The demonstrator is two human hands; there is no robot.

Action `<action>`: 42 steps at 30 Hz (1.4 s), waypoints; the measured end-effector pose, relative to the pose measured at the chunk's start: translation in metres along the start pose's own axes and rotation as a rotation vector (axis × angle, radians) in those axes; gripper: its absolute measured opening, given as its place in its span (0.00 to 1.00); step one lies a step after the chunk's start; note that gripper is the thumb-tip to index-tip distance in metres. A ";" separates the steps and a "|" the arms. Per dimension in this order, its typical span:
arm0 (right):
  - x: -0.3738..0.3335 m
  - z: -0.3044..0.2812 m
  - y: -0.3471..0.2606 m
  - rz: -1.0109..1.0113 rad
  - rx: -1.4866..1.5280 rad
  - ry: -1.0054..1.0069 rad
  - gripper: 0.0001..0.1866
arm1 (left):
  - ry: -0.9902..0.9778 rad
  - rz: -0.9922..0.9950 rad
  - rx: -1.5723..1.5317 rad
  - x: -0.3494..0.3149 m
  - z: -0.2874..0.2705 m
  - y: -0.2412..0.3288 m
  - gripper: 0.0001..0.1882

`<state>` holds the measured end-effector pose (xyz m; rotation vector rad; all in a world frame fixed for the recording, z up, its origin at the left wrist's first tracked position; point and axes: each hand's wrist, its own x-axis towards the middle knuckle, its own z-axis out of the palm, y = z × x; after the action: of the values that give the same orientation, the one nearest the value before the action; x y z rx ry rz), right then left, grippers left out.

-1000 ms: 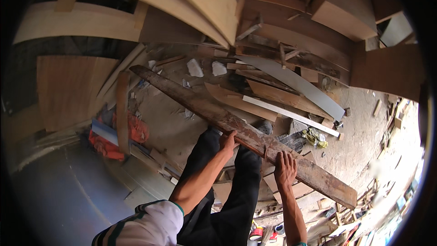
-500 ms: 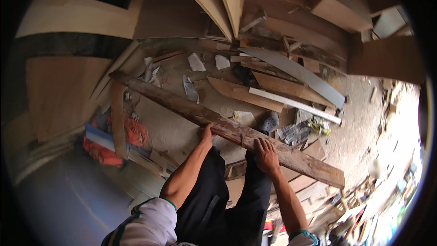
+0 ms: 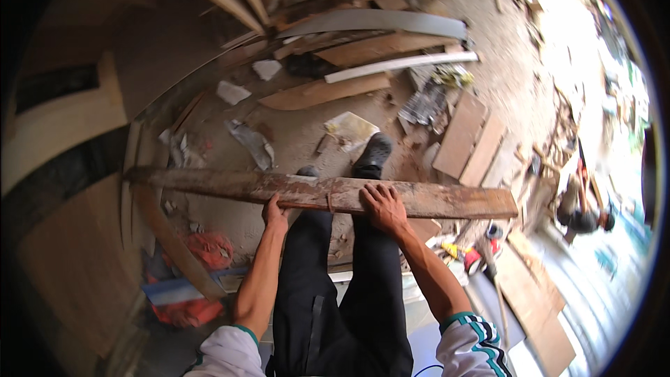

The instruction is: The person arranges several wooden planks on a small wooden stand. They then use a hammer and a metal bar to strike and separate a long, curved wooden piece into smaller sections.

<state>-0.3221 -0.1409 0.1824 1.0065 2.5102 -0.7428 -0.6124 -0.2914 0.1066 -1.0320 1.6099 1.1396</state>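
Across my front lies a long, worn wooden plank point(image 3: 447, 200), held nearly level from left to right above the floor. My left hand point(image 3: 274, 213) grips its near edge left of the middle, thumb on top and the other fingers out of sight beneath. Right of the middle, my right hand point(image 3: 384, 206) is wrapped over the plank, with its fingers across the top face. A thin cord or strip shows around the plank between my hands. Below it are my legs and dark shoes.
A red bag point(image 3: 209, 250) and a thin wooden strip point(image 3: 174, 241) lie at left. Ahead are a white strip point(image 3: 401, 66), a curved grey panel point(image 3: 377, 23) and board offcuts point(image 3: 460, 132). A power tool with red parts point(image 3: 474, 258) lies at right. Another person point(image 3: 585, 213) is at far right.
My view and body have turned to the right. The plank, slanted before, now runs nearly straight across me, and both hands still hold it. The tool and other person have come into view.
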 end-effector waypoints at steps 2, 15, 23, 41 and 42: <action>-0.017 0.003 -0.002 0.045 0.018 -0.032 0.28 | -0.033 -0.024 -0.014 -0.001 -0.010 -0.010 0.23; -0.067 0.066 0.020 0.131 0.020 0.071 0.24 | -0.018 -0.004 0.224 0.041 0.008 -0.031 0.20; -0.061 0.106 0.054 0.284 0.042 0.285 0.13 | 0.041 0.050 0.455 0.069 0.041 -0.046 0.22; -0.106 0.114 0.072 0.516 0.027 0.355 0.22 | -0.041 0.039 0.423 0.039 0.046 -0.084 0.24; -0.116 0.115 0.071 0.528 0.024 0.377 0.21 | -0.040 0.029 0.430 0.035 0.041 -0.090 0.24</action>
<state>-0.1779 -0.2262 0.1211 1.8610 2.3404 -0.4504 -0.5284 -0.2773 0.0445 -0.7012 1.7426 0.7764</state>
